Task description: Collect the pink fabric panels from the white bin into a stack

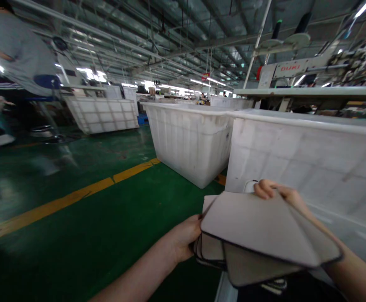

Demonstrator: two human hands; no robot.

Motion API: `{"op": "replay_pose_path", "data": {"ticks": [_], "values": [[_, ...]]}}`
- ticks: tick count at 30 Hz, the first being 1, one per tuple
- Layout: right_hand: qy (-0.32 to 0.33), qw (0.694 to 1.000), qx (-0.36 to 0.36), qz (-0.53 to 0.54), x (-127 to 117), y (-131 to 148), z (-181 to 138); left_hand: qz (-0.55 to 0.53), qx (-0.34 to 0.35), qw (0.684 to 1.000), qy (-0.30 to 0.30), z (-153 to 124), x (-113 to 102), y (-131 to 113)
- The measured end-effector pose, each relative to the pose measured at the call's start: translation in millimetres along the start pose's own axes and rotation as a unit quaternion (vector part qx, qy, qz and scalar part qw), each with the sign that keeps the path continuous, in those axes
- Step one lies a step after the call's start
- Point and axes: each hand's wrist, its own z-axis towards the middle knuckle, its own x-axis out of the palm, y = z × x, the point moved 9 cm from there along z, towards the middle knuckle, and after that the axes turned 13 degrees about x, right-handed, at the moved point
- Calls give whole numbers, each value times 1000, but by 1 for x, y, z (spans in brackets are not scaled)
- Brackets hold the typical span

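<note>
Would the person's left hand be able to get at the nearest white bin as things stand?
Probably not straight away. The left hand grips the stack of grey pads, which lies between it and the white bin. The right hand holds the stack's far edge, closer to the bin.

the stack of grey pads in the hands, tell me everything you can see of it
The stack of pads is a handful of flat, beige-grey pieces with rounded corners and dark bound edges, looking like soft fabric or foam. They are fanned unevenly and tilted. The left hand grips the left edge; the right hand curls over the top edge. A white bin stands just behind.
</note>
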Motion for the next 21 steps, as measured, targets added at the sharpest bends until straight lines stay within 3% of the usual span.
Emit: {"op": "replay_pose_path", "data": {"ticks": [4, 13, 17, 21], "values": [[40, 996, 35, 69, 13, 1, 17, -10, 3, 1000, -4, 2, 2, 2], [16, 997, 70, 16, -3, -5, 15, -65, 1, 997, 47, -8, 18, -14], [-80, 996, 23, -12, -11, -4, 22, 3, -8, 998, 59, -10, 19, -22], [-216, 976, -7, -28, -23, -7, 0, 43, 30, 997, 52, -8, 18, -22]]}}
